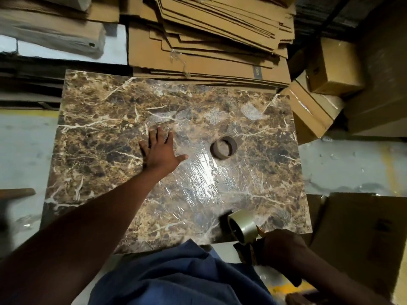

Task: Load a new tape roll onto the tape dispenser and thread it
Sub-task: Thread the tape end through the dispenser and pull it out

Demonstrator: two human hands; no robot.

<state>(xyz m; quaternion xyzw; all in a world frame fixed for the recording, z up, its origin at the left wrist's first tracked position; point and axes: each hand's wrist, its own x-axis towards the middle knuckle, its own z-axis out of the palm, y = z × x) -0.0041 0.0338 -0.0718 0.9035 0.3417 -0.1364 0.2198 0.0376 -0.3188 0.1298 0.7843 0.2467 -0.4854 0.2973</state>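
Observation:
A clear tape roll (243, 228) sits on a tape dispenser (253, 249) at the near right edge of the marble table (99, 133). My right hand (283, 249) grips the dispenser, whose body is mostly hidden under that hand. An empty brown cardboard tape core (224, 148) lies on the table past the middle. My left hand (159, 150) rests flat on the tabletop with fingers spread, to the left of the core and apart from it, holding nothing.
Crinkled clear film (198, 179) covers the table's middle. Flattened cardboard sheets (209, 40) are stacked behind the table. Taped cartons (312, 106) stand at the right, another carton (356, 234) at the near right. Grey floor (24, 146) shows on the left.

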